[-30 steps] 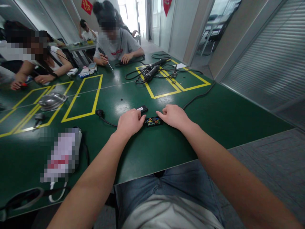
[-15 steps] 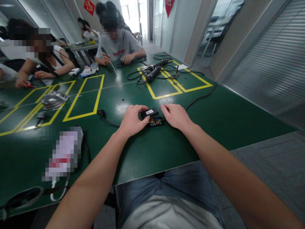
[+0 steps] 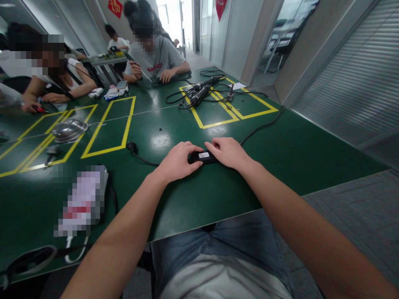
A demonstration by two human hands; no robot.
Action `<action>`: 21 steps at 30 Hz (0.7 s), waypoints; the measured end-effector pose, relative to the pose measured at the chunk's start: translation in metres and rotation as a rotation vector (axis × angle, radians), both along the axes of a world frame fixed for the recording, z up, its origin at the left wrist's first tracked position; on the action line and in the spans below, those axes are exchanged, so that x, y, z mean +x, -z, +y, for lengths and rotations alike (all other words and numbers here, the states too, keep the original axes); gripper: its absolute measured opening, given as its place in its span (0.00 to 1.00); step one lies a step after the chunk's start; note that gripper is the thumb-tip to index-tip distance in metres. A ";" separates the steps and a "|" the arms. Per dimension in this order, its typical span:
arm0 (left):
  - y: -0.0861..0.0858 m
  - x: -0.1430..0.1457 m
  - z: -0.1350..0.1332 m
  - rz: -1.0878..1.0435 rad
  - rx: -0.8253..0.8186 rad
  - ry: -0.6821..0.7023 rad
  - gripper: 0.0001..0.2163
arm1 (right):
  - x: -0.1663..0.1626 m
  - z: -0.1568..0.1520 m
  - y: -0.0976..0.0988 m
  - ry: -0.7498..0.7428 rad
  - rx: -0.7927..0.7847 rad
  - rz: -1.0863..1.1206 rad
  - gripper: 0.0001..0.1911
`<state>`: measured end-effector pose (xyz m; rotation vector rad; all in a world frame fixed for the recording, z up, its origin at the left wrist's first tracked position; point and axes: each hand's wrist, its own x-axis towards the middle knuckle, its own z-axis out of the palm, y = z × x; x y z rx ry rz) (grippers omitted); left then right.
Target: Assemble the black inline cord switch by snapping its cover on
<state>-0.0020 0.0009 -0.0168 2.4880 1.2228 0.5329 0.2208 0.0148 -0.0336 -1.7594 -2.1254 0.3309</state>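
Note:
A small black box with a white label, the black cover [image 3: 203, 156], lies on the green table [image 3: 202, 195] in front of me, over the base that held the coloured parts. My left hand [image 3: 177, 161] grips its left end with curled fingers. My right hand [image 3: 229, 152] presses on its right end, fingers bent over it. A black cable [image 3: 262, 124] runs from under my right hand toward the table's right edge.
A black plug and cord [image 3: 132, 148] lie left of my hands. Yellow tape rectangles [image 3: 107, 124] mark the table. Black tools with tangled cables [image 3: 199, 93] sit further back. A silvery bag [image 3: 68, 130] and a blurred pack [image 3: 82, 199] lie left. Other people work across the table.
The black cover has been lifted from behind the base and set down on top of it, hiding the coloured parts. Both hands closed in on its ends.

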 end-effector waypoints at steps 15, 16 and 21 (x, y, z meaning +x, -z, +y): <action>-0.002 -0.003 0.000 -0.048 -0.033 -0.030 0.17 | 0.004 0.003 -0.001 0.029 0.004 0.080 0.28; -0.002 -0.003 0.001 -0.034 -0.049 -0.018 0.17 | 0.004 0.003 -0.001 0.030 0.002 0.076 0.28; -0.003 -0.002 0.002 0.033 -0.040 0.000 0.18 | -0.001 0.001 0.000 0.012 -0.005 0.027 0.24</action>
